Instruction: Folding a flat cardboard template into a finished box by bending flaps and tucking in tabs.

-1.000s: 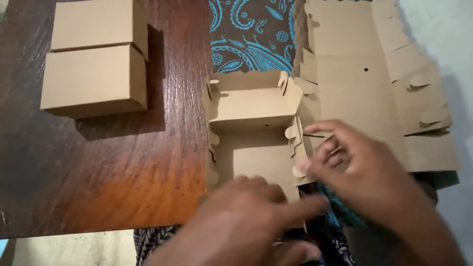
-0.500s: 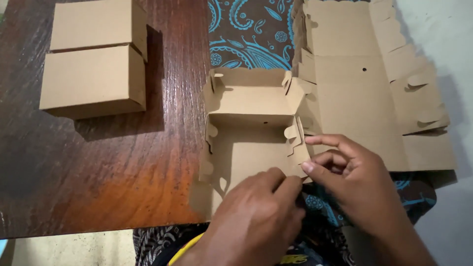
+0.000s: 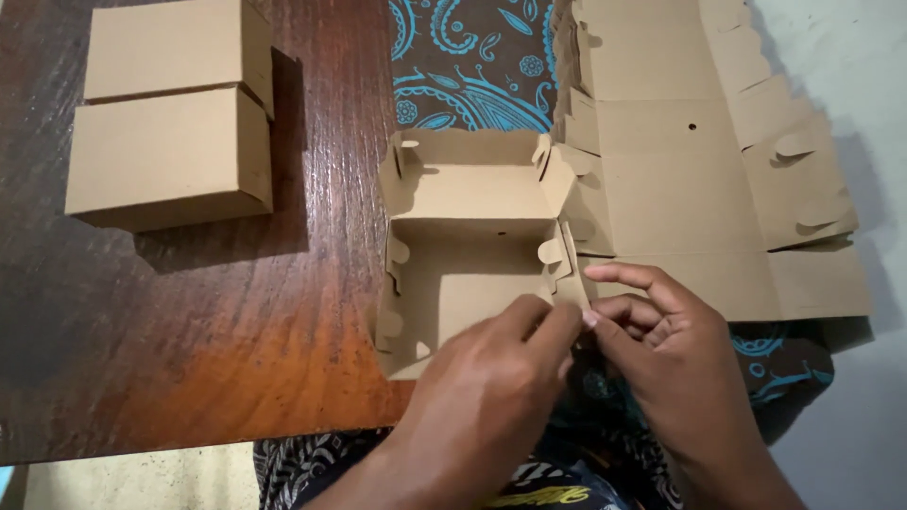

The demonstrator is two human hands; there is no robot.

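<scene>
A half-folded brown cardboard box [image 3: 468,250] lies open at the right edge of the wooden table, its lid flap tilted up at the far side. My left hand [image 3: 491,387] covers the box's near right corner, fingers pinched on the front wall there. My right hand [image 3: 666,354] meets it at the same corner, thumb and fingers pressing the right side flap. Both hands touch each other at the fingertips.
Two closed cardboard boxes [image 3: 175,123] sit side by side at the table's far left. A stack of flat, unfolded box blanks [image 3: 704,161] lies to the right. Dark cloth with blue paisley pattern [image 3: 463,66] shows beyond and under the blanks. The wooden table [image 3: 189,340] ends near me.
My left hand has slid forward from below the frame onto the box's near right corner. My right hand shifted slightly down and closer to it. The box's near wall now stands more upright.
</scene>
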